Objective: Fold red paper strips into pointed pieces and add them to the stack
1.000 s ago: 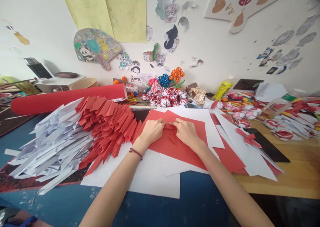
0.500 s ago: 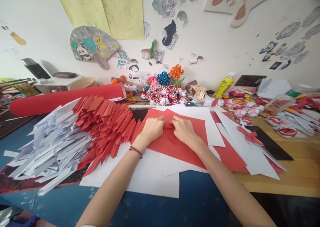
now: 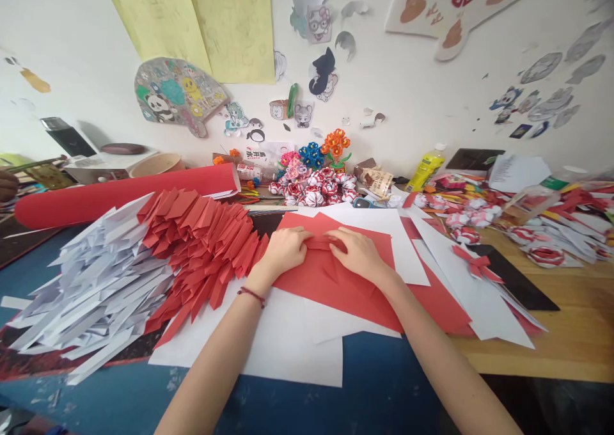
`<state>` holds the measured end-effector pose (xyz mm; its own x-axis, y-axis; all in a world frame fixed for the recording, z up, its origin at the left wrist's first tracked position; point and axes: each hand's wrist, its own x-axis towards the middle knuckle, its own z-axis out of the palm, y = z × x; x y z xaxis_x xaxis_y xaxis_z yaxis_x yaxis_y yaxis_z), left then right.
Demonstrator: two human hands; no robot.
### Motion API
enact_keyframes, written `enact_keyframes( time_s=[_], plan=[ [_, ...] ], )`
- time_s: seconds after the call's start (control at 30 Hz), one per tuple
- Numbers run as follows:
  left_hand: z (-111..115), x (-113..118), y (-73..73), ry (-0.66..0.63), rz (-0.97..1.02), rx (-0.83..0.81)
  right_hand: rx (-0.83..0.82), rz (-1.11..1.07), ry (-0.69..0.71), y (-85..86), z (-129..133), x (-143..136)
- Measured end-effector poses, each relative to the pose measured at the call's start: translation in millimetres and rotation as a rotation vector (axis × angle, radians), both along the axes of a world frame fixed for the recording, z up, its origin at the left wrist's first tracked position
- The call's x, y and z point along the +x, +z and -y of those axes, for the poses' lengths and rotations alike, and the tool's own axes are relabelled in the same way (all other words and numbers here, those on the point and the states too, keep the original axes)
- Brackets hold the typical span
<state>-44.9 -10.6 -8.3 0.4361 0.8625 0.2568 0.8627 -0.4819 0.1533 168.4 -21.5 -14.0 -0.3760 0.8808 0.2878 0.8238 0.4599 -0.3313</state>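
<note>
A small folded red paper strip (image 3: 318, 244) spans the gap between my two hands, over a flat red paper sheet (image 3: 307, 280). My left hand (image 3: 286, 251) has its fingers closed on the strip's left end. At the other end my right hand (image 3: 357, 252) pinches the strip, its fingers curled and thumb below. Both hands rest low, touching the sheet or just above it. White paper sheets (image 3: 292, 352) lie underneath. To the left are heaps of folded red paper pieces (image 3: 201, 243) and folded white paper pieces (image 3: 110, 281).
A red paper roll (image 3: 125, 195) lies behind the heaps. Red-and-white paper flowers (image 3: 319, 189) and a yellow bottle (image 3: 426, 168) stand along the wall. More sheets and a red paper bow (image 3: 474, 263) lie at right, by a black board (image 3: 518, 280).
My hands have shifted slightly, and the right fingers have spread along the strip, so more of it shows between the hands. The camera view has tilted a little.
</note>
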Motion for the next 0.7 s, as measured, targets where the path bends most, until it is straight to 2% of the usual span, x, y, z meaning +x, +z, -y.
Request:
enact_keyframes(
  time_s=[0.27, 0.7],
  plan=[
    [3.8, -9.7, 7.7, -0.058, 0.057, -0.057, -0.043, -0.074, 0.078, 5.0, -2.2, 10.2],
    [6.9, -14.2, 4.9, -0.054, 0.03, -0.001, 0.013, -0.034, 0.086, 2.3, -2.7, 8.9]
  ],
)
